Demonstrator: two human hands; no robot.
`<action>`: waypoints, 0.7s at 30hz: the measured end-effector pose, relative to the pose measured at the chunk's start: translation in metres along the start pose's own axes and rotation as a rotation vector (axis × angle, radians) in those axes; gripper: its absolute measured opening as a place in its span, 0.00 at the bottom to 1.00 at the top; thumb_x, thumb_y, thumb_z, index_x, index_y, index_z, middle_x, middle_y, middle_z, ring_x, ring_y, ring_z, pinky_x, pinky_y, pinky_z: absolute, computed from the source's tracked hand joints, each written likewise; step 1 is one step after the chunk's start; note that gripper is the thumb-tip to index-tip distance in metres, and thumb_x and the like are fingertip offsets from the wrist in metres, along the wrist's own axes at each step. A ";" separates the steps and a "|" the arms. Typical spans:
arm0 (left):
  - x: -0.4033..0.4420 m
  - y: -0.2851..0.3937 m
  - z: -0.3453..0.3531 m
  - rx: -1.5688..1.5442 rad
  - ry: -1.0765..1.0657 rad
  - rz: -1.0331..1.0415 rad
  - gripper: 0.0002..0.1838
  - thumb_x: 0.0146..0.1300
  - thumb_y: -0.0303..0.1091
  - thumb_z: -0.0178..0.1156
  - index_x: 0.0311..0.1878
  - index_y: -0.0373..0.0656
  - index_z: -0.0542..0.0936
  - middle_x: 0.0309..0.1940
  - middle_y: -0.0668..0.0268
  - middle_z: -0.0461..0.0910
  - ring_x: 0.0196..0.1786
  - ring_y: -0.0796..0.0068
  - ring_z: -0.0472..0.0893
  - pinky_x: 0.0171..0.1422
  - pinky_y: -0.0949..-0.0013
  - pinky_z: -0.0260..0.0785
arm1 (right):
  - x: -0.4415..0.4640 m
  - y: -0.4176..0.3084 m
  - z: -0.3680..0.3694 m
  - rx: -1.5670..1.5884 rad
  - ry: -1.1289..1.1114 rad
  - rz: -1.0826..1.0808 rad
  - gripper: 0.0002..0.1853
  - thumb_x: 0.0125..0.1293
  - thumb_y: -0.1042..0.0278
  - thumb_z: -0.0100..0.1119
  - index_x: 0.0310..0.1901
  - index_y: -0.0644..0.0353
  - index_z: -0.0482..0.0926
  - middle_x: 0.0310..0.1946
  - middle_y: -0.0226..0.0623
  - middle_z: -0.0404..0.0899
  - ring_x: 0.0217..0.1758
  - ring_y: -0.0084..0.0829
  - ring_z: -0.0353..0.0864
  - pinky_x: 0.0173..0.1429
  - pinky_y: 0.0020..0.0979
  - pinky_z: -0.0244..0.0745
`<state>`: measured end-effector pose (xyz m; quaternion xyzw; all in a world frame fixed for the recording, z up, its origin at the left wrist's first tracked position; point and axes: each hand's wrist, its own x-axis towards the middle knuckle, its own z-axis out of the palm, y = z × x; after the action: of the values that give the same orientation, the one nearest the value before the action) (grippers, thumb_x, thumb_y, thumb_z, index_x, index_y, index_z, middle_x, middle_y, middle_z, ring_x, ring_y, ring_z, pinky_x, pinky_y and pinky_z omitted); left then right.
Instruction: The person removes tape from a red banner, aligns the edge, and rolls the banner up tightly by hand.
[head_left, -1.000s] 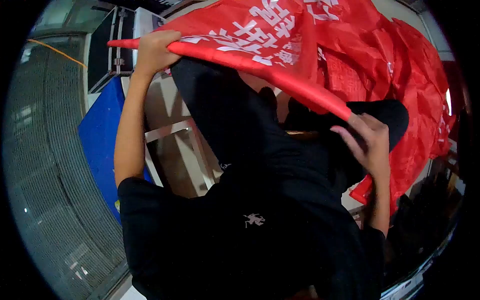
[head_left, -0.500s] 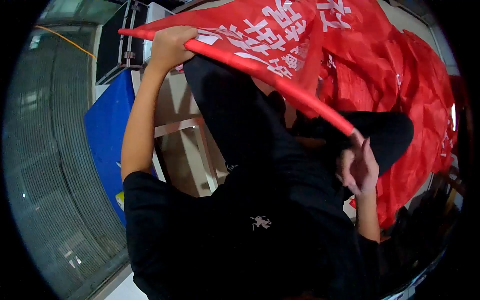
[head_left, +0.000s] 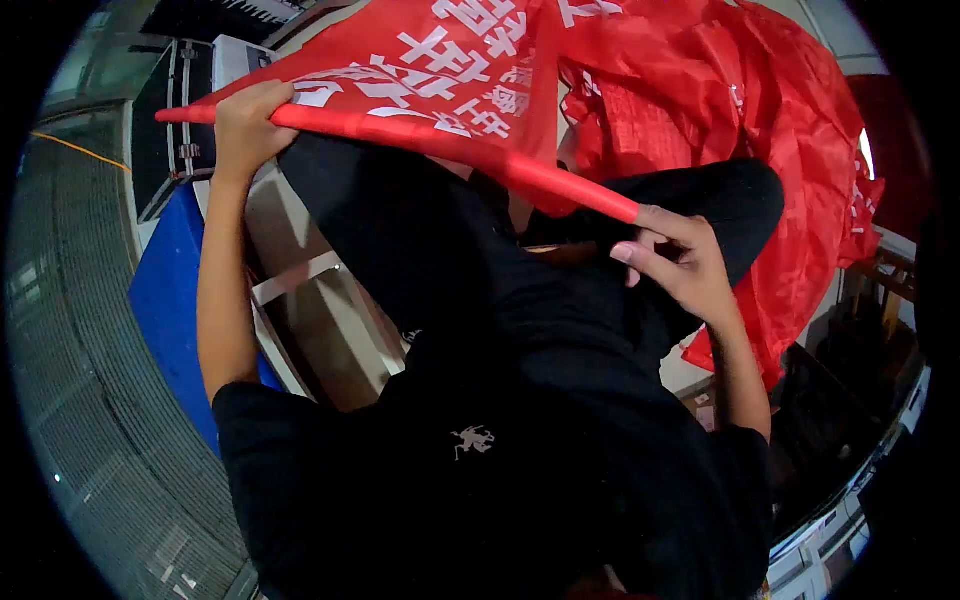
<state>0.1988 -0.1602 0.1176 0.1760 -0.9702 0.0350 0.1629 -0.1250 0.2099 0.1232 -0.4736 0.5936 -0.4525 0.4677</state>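
A red banner [head_left: 450,60] with white characters lies across my raised knees, its near edge forming a long, narrow sleeve. My left hand [head_left: 252,125] is wrapped round this sleeve close to its pointed left end, which sticks out past my fist. At the sleeve's right end is my right hand [head_left: 685,262], index finger stretched out against the opening, thumb apart below it. Whether that fingertip is inside the sleeve is hard to see. The sleeve runs fairly straight between both hands.
Crumpled red fabric [head_left: 700,90] spreads over the right side, past my bent knee. A black case [head_left: 175,130] with metal edges stands at the upper left, above a blue panel [head_left: 175,290]. A pale frame [head_left: 300,280] lies beside my left leg.
The whole view has shifted, so hands and banner appear further left. My right hand has turned from upright, fingers bent, to pointing left at the sleeve's end. My left hand keeps its hold.
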 end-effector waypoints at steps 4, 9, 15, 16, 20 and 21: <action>0.002 0.002 -0.004 0.046 0.031 0.060 0.17 0.38 0.30 0.69 0.36 0.41 0.81 0.35 0.58 0.83 0.39 0.58 0.84 0.44 0.63 0.76 | -0.007 0.003 0.004 0.427 -0.049 0.289 0.18 0.70 0.67 0.56 0.58 0.66 0.75 0.15 0.30 0.74 0.15 0.14 0.65 0.20 0.18 0.57; 0.003 0.008 -0.006 0.068 0.050 0.039 0.14 0.39 0.29 0.68 0.32 0.41 0.78 0.31 0.59 0.81 0.36 0.57 0.82 0.40 0.62 0.75 | -0.019 -0.005 0.016 1.298 0.000 0.342 0.24 0.76 0.58 0.41 0.63 0.71 0.65 0.10 0.27 0.64 0.09 0.17 0.54 0.17 0.20 0.55; 0.013 0.008 -0.014 -0.141 -0.080 -0.021 0.12 0.41 0.29 0.66 0.26 0.38 0.72 0.23 0.56 0.74 0.30 0.54 0.78 0.34 0.62 0.70 | -0.003 -0.030 -0.012 -0.178 0.082 -0.119 0.21 0.59 0.74 0.66 0.55 0.58 0.78 0.13 0.27 0.64 0.14 0.25 0.64 0.22 0.25 0.62; 0.013 0.007 -0.015 -0.143 -0.079 -0.019 0.12 0.41 0.29 0.66 0.26 0.38 0.72 0.23 0.56 0.74 0.30 0.54 0.78 0.34 0.62 0.70 | 0.003 -0.032 -0.020 -0.504 0.044 -0.343 0.21 0.56 0.73 0.67 0.53 0.56 0.80 0.15 0.29 0.65 0.17 0.27 0.66 0.23 0.27 0.64; 0.018 0.007 -0.014 -0.155 -0.097 -0.015 0.12 0.42 0.31 0.66 0.26 0.38 0.72 0.23 0.56 0.73 0.29 0.53 0.77 0.33 0.62 0.68 | 0.006 -0.038 -0.034 -0.940 -0.012 -0.536 0.21 0.49 0.72 0.69 0.48 0.52 0.83 0.21 0.32 0.69 0.24 0.34 0.70 0.26 0.31 0.67; 0.018 0.008 -0.014 -0.153 -0.079 -0.015 0.12 0.42 0.31 0.66 0.26 0.38 0.72 0.23 0.56 0.73 0.29 0.53 0.77 0.33 0.61 0.68 | 0.007 -0.036 -0.034 -0.925 -0.015 -0.523 0.19 0.51 0.72 0.68 0.48 0.54 0.83 0.22 0.33 0.71 0.25 0.35 0.71 0.27 0.30 0.68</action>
<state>0.1838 -0.1570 0.1364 0.1715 -0.9743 -0.0474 0.1378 -0.1548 0.2009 0.1629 -0.7657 0.5897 -0.2419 0.0856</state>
